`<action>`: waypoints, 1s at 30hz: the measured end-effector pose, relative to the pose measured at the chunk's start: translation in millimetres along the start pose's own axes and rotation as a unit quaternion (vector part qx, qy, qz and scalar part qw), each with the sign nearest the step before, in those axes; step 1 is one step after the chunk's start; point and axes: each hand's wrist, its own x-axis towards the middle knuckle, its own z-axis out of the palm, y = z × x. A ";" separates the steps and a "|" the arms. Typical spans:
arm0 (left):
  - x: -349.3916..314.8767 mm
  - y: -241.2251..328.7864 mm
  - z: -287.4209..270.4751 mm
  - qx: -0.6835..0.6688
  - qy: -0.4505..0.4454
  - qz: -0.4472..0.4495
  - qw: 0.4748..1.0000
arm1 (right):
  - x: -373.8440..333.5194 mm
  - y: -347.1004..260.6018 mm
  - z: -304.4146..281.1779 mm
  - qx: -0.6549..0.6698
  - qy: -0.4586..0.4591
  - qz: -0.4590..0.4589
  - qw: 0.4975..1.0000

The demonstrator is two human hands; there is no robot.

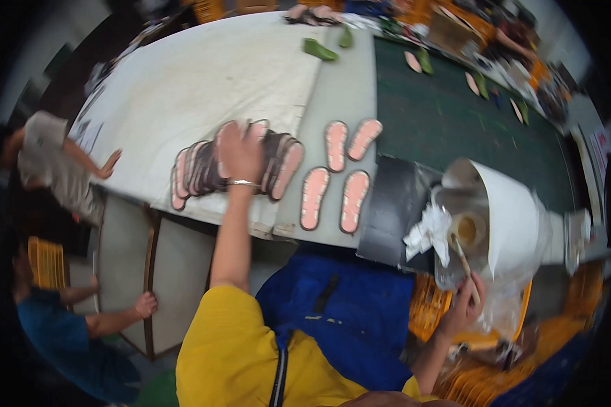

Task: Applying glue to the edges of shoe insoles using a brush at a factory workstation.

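My left hand [241,154] is over a fanned row of pink shoe insoles with dark edges [200,169] on the white-covered table. Motion smears its fingers, so I cannot see whether they grip one. My right hand [466,302] is closed around the handle of a brush [465,261]. The brush's tip is at a cup of yellowish liquid [467,230], which stands inside a lined container beside crumpled white paper [429,234]. Between my hands, several separate pink insoles [314,198] lie on the pale strip of table, with whitish marks around their rims.
A green conveyor belt [468,129] carries green shoe lasts [424,61] and pink insoles. More lasts [319,49] sit at the table's far end. A black sheet [390,210] lies beside the container. Two people stand at left, one gripping a panel [125,264]. Yellow crates [431,308] are below right.
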 end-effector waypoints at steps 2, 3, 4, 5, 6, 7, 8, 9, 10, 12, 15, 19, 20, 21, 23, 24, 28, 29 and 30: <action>-0.5 -48.6 -15.4 0.081 -0.028 -0.085 0.993 | 3.5 17.2 3.7 -0.093 -0.012 -0.048 0.994; -8.3 -74.4 -19.3 0.150 -0.076 -0.124 0.978 | 9.1 19.8 11.2 -0.110 -0.021 -0.065 0.992; -1.8 -69.4 -32.4 0.157 -0.183 -0.163 0.957 | 12.5 10.7 17.8 -0.123 -0.029 -0.083 0.988; -10.0 -89.3 -31.6 0.153 -0.193 -0.181 0.952 | 16.8 12.9 25.7 -0.139 -0.023 -0.136 0.981; -16.1 -105.1 -27.9 0.127 -0.173 -0.166 0.962 | 21.2 22.5 31.8 -0.154 -0.019 -0.167 0.974; -10.9 -92.6 -32.4 0.139 -0.199 -0.170 0.955 | 24.1 26.6 35.5 -0.174 -0.014 -0.176 0.969; -11.6 -103.6 -25.0 0.147 -0.176 -0.132 0.964 | 27.1 32.9 39.3 -0.181 0.009 -0.185 0.966; -8.2 -91.5 -20.3 0.168 -0.184 -0.118 0.961 | 29.1 42.0 40.9 -0.189 0.032 -0.194 0.962; -2.6 -78.7 -16.9 0.189 -0.190 -0.104 0.958 | 30.5 49.4 40.2 -0.199 0.050 -0.174 0.963; -5.5 -86.8 -7.5 0.216 -0.150 -0.033 0.964 | 36.8 66.7 43.1 -0.224 0.071 -0.170 0.957; -3.9 -57.9 -16.8 0.170 -0.172 -0.033 0.970 | 46.4 85.3 45.7 -0.238 0.077 -0.133 0.959; -9.4 -86.7 -13.9 0.090 -0.102 -0.036 0.990 | 57.2 98.1 51.2 -0.251 0.044 -0.053 0.966; -6.8 -83.6 -15.7 0.088 -0.103 -0.034 0.990 | 58.6 109.5 49.9 -0.252 0.046 -0.052 0.965; -4.6 -80.5 -17.7 0.072 -0.103 -0.046 0.991 | 59.6 124.4 47.1 -0.212 0.062 -0.068 0.973; -5.0 -79.6 -23.5 0.048 -0.088 -0.063 0.993 | 61.1 118.7 48.8 -0.170 0.075 -0.083 0.979; -4.0 -79.7 -26.7 -0.050 -0.068 -0.095 0.992 | 59.7 114.7 48.7 -0.075 0.074 -0.009 0.994; -0.4 -55.6 -36.1 -0.322 -0.016 -0.180 0.929 | 56.4 108.7 54.0 0.133 0.118 0.101 0.979; 1.5 -34.9 -40.7 -0.447 -0.025 -0.245 0.860 | 56.2 108.5 54.5 0.132 0.120 0.103 0.979; -1.2 7.8 -61.4 -0.548 -0.082 -0.318 0.769 | 56.2 104.2 56.9 0.197 0.138 0.117 0.964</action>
